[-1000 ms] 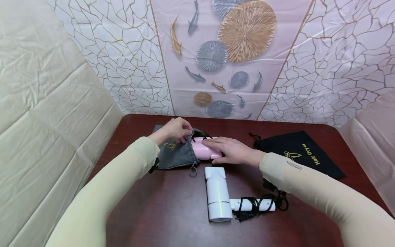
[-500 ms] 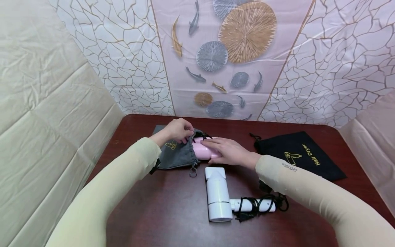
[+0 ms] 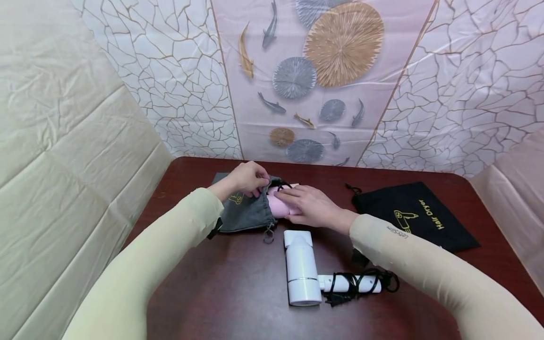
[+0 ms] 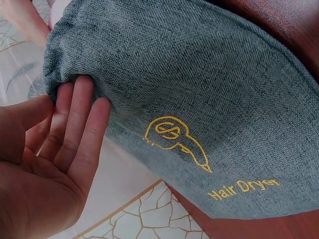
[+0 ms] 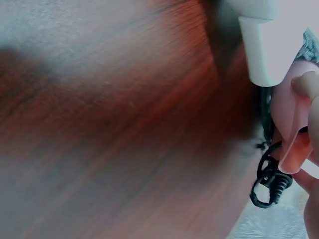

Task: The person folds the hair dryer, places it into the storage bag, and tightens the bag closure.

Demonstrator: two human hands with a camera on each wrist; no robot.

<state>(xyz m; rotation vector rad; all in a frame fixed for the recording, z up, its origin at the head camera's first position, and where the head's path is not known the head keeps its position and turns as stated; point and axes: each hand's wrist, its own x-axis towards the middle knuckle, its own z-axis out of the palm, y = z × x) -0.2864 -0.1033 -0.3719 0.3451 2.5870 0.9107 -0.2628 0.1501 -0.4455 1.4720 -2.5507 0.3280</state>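
A grey drawstring bag (image 3: 242, 217), printed with a yellow hair dryer, lies at the back left of the table. My left hand (image 3: 250, 178) pinches the edge of its mouth; the left wrist view shows the thumb and fingertips at the gathered rim of the bag (image 4: 209, 69). Part of a pink hair dryer (image 3: 278, 207) sticks out of that mouth, and the rest is hidden inside the cloth. My right hand (image 3: 313, 205) grips its outer end, with the fingers over the top. In the right wrist view, thumb and fingers hold the pink nozzle (image 5: 288, 109) beside a black cord (image 5: 264, 177).
In front of the hands lies a white hair dryer (image 3: 302, 267), its handle wrapped in black cord (image 3: 352, 285). A black drawstring bag (image 3: 429, 222) marked "Hair Dryer" lies flat at the right. Cloth walls surround the dark red table (image 3: 204, 293).
My right hand has moved slightly left with the pink hair dryer, and less of the dryer shows outside the grey bag. The left hand still holds the bag's mouth.
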